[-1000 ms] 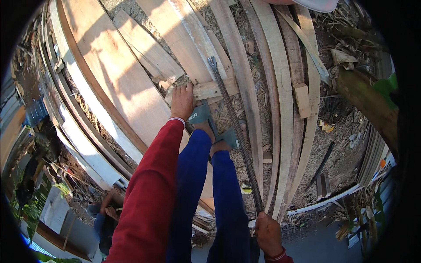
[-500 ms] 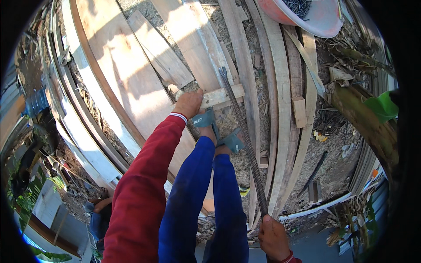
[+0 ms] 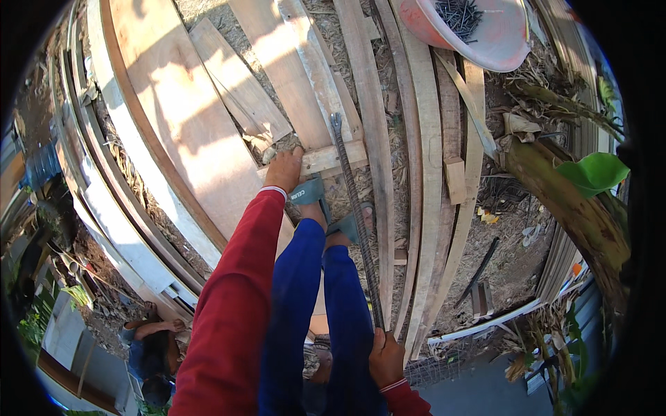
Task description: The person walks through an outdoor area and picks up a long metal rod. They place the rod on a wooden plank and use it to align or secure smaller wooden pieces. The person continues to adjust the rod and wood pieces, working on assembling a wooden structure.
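Observation:
My left hand is closed over the left end of a short wooden batten, which lies crosswise at the end of a longer plank. At the bottom, my right hand grips the lower end of a long ribbed steel pry bar. The bar slants up and away from me, crossing in front of the batten. Its small forked tip shows beyond the batten, over the plank; whether it touches the wood, I cannot tell. My sandalled feet stand just below the batten.
A pinkish plastic basin of nails stands at the far right on long timbers. A wide plywood sheet lies to the left. Right of the timbers are a thick plant stem and a dark rod. Another person is at lower left.
My right hand has moved left and slightly up with the pry bar, which now stands a little steeper. My left hand keeps its hold on the batten. The whole view has shifted slightly.

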Motion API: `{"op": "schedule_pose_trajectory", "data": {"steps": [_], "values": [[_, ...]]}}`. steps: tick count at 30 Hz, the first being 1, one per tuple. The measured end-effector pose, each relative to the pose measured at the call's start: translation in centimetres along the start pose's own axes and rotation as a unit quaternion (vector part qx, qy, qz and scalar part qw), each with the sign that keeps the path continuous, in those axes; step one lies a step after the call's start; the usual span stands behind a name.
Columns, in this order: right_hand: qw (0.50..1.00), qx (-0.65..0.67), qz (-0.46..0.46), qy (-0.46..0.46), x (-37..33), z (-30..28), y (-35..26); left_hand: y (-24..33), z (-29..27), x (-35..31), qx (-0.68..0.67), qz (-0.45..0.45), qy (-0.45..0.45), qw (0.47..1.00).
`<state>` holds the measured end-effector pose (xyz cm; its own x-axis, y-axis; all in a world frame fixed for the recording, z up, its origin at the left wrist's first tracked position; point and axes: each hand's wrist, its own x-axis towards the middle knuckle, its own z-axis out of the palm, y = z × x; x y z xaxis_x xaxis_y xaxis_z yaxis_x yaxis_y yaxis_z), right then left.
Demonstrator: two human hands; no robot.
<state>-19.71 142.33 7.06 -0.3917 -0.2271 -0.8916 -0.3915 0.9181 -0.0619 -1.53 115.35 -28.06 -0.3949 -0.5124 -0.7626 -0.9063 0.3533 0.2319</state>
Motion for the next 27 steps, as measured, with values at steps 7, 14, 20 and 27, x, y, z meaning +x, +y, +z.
{"op": "schedule_pose_trajectory", "data": {"steps": [7, 14, 20, 27], "values": [[1.000, -0.019, 0.004, 0.010, -0.7, 1.0, -0.9, 14.5, 0.4, -9.8, -0.593, -0.255, 0.067, 0.761], [0.999, -0.025, -0.011, 0.046, 0.5, 4.8, 2.2, 21.8, 1.7, -11.7, -0.545, -0.356, 0.079, 0.755], [0.999, -0.031, 0.028, 0.024, 2.2, 8.4, 5.4, 21.8, 1.3, -13.9, -0.535, -0.352, 0.072, 0.764], [0.994, 0.012, -0.053, 0.092, 3.5, 11.3, 8.8, 21.3, 7.1, -12.4, -0.503, -0.291, 0.176, 0.795]]}}
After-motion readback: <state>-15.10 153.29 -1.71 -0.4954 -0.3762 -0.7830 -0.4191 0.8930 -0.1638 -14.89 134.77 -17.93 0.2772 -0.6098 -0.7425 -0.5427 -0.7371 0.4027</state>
